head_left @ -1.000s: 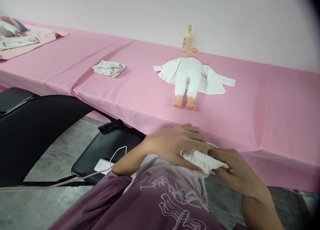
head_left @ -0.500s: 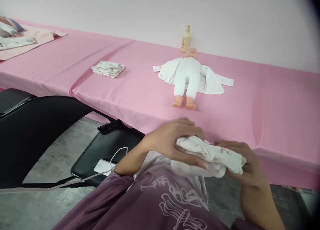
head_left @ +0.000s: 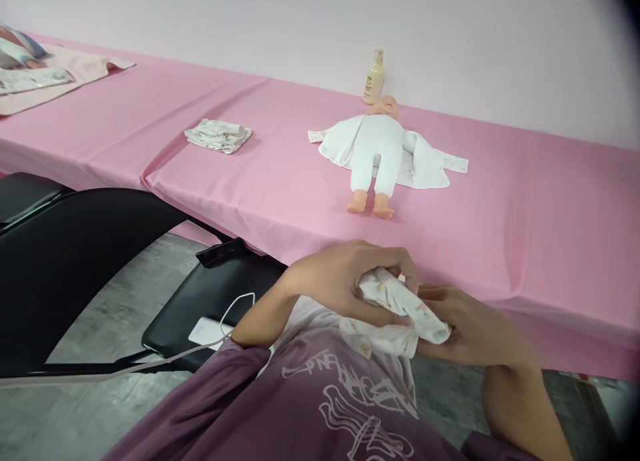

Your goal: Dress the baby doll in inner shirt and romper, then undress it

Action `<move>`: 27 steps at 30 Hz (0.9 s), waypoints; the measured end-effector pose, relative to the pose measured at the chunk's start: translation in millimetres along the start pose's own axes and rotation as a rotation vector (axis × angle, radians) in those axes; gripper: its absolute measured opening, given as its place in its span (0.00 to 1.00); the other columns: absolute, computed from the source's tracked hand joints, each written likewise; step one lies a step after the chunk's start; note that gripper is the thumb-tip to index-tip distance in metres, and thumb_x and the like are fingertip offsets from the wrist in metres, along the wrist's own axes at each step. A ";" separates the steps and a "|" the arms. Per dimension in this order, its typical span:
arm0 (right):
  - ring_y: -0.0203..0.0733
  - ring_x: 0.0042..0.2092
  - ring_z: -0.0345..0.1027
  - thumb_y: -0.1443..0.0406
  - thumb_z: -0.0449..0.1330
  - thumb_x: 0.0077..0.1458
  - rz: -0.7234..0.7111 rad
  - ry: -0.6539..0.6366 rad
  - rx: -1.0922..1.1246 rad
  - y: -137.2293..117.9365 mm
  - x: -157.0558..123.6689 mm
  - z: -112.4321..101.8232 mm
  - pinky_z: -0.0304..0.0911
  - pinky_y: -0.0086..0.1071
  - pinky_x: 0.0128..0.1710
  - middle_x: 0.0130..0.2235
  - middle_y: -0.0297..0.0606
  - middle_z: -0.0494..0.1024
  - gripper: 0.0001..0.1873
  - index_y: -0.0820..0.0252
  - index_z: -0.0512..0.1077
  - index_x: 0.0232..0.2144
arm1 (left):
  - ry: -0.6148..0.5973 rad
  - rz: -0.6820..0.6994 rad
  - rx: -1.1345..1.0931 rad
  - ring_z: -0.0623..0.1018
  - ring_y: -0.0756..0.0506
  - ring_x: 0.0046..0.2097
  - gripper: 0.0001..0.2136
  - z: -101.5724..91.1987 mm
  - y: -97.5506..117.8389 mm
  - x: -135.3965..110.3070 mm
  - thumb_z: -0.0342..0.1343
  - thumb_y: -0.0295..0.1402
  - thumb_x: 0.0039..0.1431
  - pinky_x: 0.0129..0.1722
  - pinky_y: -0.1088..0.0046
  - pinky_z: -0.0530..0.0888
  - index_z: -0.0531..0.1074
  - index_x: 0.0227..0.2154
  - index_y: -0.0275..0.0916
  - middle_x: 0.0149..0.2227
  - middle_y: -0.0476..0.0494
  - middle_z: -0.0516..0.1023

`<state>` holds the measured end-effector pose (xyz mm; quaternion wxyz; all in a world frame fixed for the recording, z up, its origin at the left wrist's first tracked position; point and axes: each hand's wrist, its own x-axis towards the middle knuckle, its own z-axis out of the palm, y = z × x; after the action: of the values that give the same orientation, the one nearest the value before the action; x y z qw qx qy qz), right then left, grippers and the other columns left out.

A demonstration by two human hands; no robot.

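My left hand and my right hand both grip a small white printed baby garment, bunched up between them just in front of my chest, near the table's front edge. Farther back on the pink table lies a baby doll in white trousers, feet toward me, on an opened white top. A folded white cloth rests to the doll's left.
A cream pump bottle stands by the wall behind the doll. Black folding chairs are at my left, one seat holding a white device with a cable. Pink cloth and printed sheets lie at far left.
The garment has been turned and gathered between my hands: first flat and low, then stretched out to the right, now bunched tighter with my right hand closer to my left.
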<state>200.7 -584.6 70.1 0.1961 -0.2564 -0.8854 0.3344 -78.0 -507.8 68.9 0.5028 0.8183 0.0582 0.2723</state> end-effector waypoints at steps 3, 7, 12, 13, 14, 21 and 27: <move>0.44 0.38 0.83 0.53 0.67 0.79 -0.004 0.010 -0.055 0.9 1.3 -1.4 0.75 0.35 0.42 0.39 0.41 0.88 0.16 0.55 0.83 0.40 | -0.001 0.030 0.204 0.80 0.44 0.40 0.21 -1.3 6.7 4.3 0.81 0.50 0.61 0.49 0.65 0.73 0.81 0.45 0.43 0.39 0.48 0.87; 0.49 0.48 0.87 0.52 0.69 0.77 0.049 0.084 -0.129 -2.3 2.2 -4.3 0.79 0.36 0.48 0.50 0.44 0.90 0.14 0.54 0.87 0.49 | -0.043 -0.013 0.315 0.79 0.42 0.42 0.18 0.2 15.3 5.2 0.71 0.54 0.73 0.50 0.63 0.72 0.79 0.43 0.43 0.36 0.47 0.83; 0.49 0.49 0.87 0.51 0.74 0.71 0.180 -0.059 -0.036 3.7 1.5 0.7 0.83 0.37 0.49 0.53 0.38 0.90 0.14 0.47 0.88 0.53 | -0.035 -0.084 0.281 0.84 0.42 0.46 0.18 3.7 10.5 1.9 0.57 0.53 0.84 0.49 0.66 0.74 0.80 0.57 0.45 0.48 0.42 0.88; 0.48 0.47 0.87 0.51 0.76 0.69 0.174 -0.098 0.016 8.2 0.7 3.1 0.83 0.36 0.47 0.52 0.37 0.90 0.14 0.47 0.88 0.52 | -0.052 -0.073 0.276 0.85 0.42 0.47 0.17 4.8 7.0 1.8 0.58 0.53 0.85 0.51 0.66 0.74 0.80 0.58 0.46 0.49 0.43 0.89; 0.48 0.46 0.86 0.52 0.77 0.67 0.166 -0.137 0.076 13.3 -0.4 5.7 0.84 0.36 0.45 0.51 0.37 0.90 0.15 0.47 0.88 0.52 | -0.079 -0.059 0.267 0.85 0.42 0.47 0.16 5.9 3.0 2.0 0.58 0.52 0.84 0.52 0.66 0.74 0.80 0.59 0.48 0.50 0.44 0.90; 0.51 0.52 0.86 0.50 0.84 0.56 0.310 -0.276 0.286 32.9 -6.5 17.8 0.84 0.36 0.49 0.48 0.36 0.89 0.29 0.50 0.85 0.56 | -0.085 0.023 0.158 0.87 0.41 0.48 0.12 5.0 -14.1 1.2 0.65 0.46 0.81 0.59 0.62 0.75 0.84 0.56 0.47 0.50 0.44 0.91; 0.48 0.37 0.79 0.52 0.80 0.62 0.158 -0.012 0.135 24.5 8.0 35.7 0.76 0.35 0.32 0.38 0.34 0.84 0.16 0.48 0.86 0.48 | -0.035 0.107 0.172 0.83 0.38 0.49 0.14 -1.0 -21.6 -0.4 0.73 0.50 0.73 0.63 0.57 0.73 0.85 0.51 0.49 0.46 0.43 0.90</move>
<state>183.8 -581.7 29.6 0.1806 -0.3096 -0.8391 0.4091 -75.0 -496.7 50.7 0.4164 0.8651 0.0288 0.2783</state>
